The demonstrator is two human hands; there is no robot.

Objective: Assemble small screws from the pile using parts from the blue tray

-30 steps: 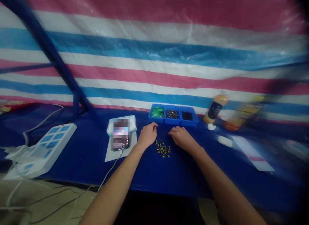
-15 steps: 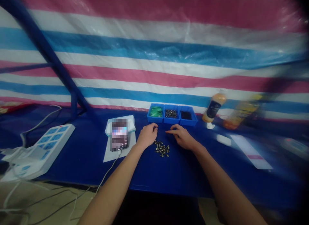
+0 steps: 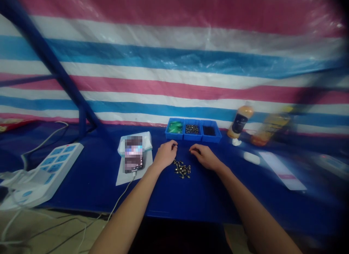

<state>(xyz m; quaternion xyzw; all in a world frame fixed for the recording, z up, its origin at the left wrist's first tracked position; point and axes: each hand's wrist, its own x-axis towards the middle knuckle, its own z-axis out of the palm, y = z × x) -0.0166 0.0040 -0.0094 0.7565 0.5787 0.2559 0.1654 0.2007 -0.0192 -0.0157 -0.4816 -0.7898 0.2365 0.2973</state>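
Observation:
My left hand (image 3: 165,154) rests on the blue table with its fingers curled in. Whatever it may hold is too small to make out. Opposite it, my right hand (image 3: 204,156) has its fingertips drawn together, and I cannot see anything clearly between them. A loose heap of small brass-coloured metal parts (image 3: 182,169) lies between my wrists, nearer to my body than the fingers. Beyond the hands stand three joined blue bins: one with green pieces (image 3: 175,127), one with small shiny metal pieces (image 3: 192,129), one with dark small pieces (image 3: 208,130).
To the left are a phone (image 3: 133,159) on a cable, a white packet (image 3: 147,140) and a power strip (image 3: 51,170). At the right stand two bottles, an orange one (image 3: 240,121) and a yellowish one (image 3: 271,126), with a white case (image 3: 251,158) and a card (image 3: 282,170) nearby.
The fingers of my right hand have curled in from a stretched-out pointing pose. My left hand has stayed almost in place. The view has shifted slightly.

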